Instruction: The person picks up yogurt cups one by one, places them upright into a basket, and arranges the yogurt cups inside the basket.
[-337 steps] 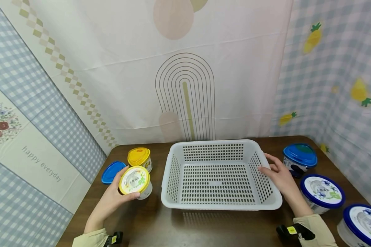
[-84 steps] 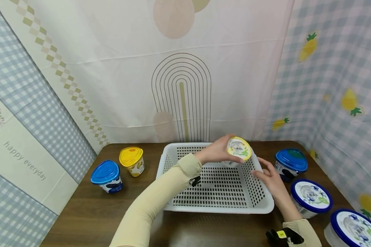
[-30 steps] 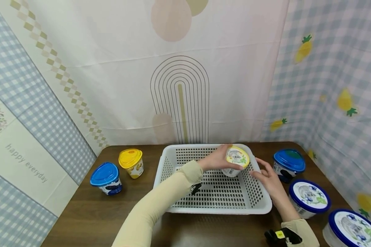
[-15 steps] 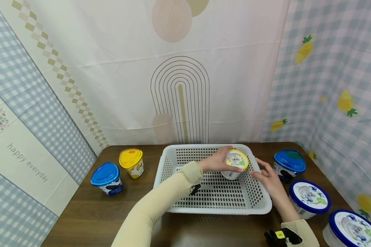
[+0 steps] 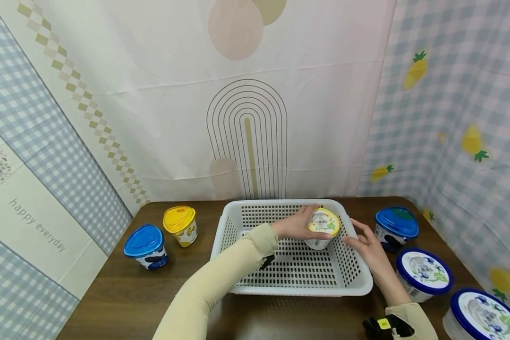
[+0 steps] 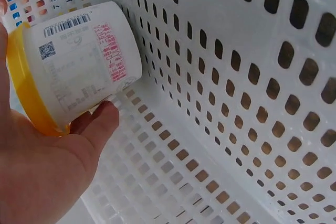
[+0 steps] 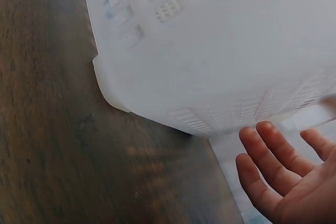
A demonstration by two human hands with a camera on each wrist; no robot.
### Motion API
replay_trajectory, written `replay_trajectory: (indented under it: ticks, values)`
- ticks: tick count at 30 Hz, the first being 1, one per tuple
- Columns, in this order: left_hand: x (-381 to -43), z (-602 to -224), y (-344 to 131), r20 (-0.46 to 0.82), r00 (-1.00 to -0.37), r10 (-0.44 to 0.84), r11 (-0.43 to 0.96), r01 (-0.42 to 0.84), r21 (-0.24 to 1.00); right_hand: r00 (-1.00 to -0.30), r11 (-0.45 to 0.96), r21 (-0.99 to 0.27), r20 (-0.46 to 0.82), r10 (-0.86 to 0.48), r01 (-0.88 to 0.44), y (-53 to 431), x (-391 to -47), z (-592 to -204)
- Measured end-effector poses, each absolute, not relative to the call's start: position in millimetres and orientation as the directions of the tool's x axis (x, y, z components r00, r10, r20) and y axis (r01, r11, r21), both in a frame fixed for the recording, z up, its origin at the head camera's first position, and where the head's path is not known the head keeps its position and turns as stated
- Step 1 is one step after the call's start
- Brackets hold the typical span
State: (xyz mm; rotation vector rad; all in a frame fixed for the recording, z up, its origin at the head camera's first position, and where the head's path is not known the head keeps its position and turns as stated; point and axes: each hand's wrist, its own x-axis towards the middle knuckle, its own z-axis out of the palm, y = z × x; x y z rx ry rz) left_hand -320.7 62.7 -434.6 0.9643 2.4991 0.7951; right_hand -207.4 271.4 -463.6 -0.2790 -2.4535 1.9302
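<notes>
In the head view, my left hand holds a white plastic tub with a round yellow lid inside the white perforated basket, by its right wall. The left wrist view shows the tub leaning close to the basket's mesh wall, barcode and red print facing the camera. Thumb and fingers of the left hand wrap the lid end. My right hand grips the basket's right rim, thumb over the edge. Seen from the right wrist, the other fingers of that hand lie loosely spread outside the basket.
Left of the basket stand a yellow-lidded cup and a blue-lidded cup. Along the table's right side are a blue-lidded cup and two tubs with round dark-blue lids, one nearer, one behind it. Patterned cloth hangs behind the table.
Since the oldest frame, my left hand has carried the yellow-lidded tub from the left side of the table into the basket, lowering it lately. The right hand has stayed at the rim.
</notes>
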Motion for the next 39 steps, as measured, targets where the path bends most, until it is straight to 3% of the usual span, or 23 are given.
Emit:
replay_trajectory:
  ticks: [20, 39]
  values:
    - [-317.4, -420.9, 56.3, -0.069, -0.705, 0.706, 0.628, 0.578, 0.522, -0.988, 0.203, -0.97, -0.11, 0.112, 0.131, 273.4, -209.3, -464.4]
    - [-324.2, -385.8, 50.4, 0.04, -0.691, 0.722, 0.548, 0.605, 0.577, -0.982, 0.217, -0.962, -0.142, 0.124, 0.167, 274.7, -209.5, -467.8]
